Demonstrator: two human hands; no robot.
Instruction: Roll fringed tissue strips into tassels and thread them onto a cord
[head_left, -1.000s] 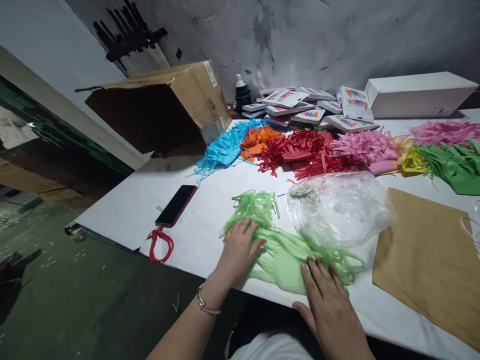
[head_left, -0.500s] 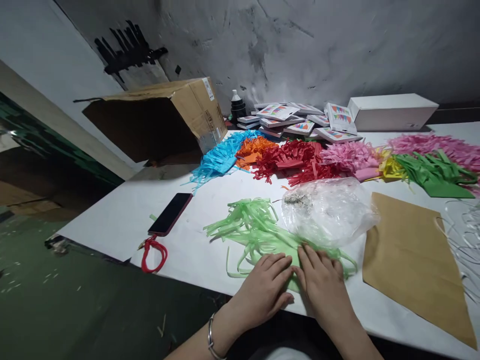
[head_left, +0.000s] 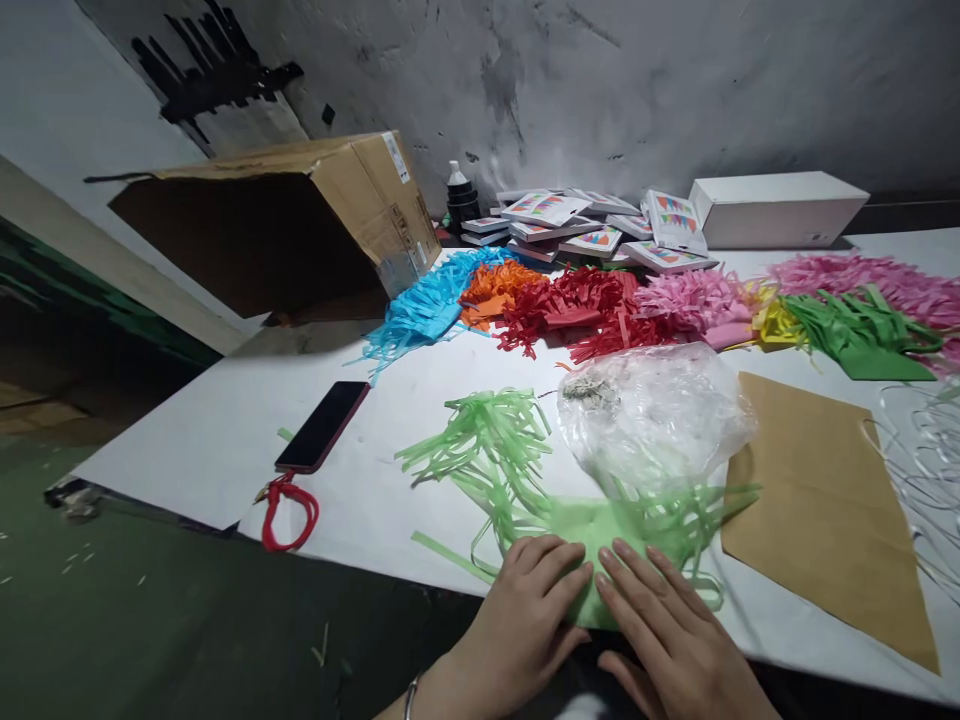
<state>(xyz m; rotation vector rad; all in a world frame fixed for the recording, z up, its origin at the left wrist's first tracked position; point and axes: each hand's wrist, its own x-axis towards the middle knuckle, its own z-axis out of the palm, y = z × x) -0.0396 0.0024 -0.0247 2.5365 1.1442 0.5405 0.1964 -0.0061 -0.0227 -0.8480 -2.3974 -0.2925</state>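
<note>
Tissue (head_left: pixel 589 518) reaches table edge (head_left: pixel 375 558); room separates phone (head_left: pixel 322 427).

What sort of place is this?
Perhaps a craft workshop or packing area: light green strips, other bright fringed bundles and a heap of flat printed boxes share a white table.

A stained wall (head_left: pixel 675 90), cardboard carton (head_left: pixel 367 185), piled flat boxes (head_left: pixel 551 210) and coloured fringe bundles (head_left: pixel 589 515) suggest a workshop.
</note>
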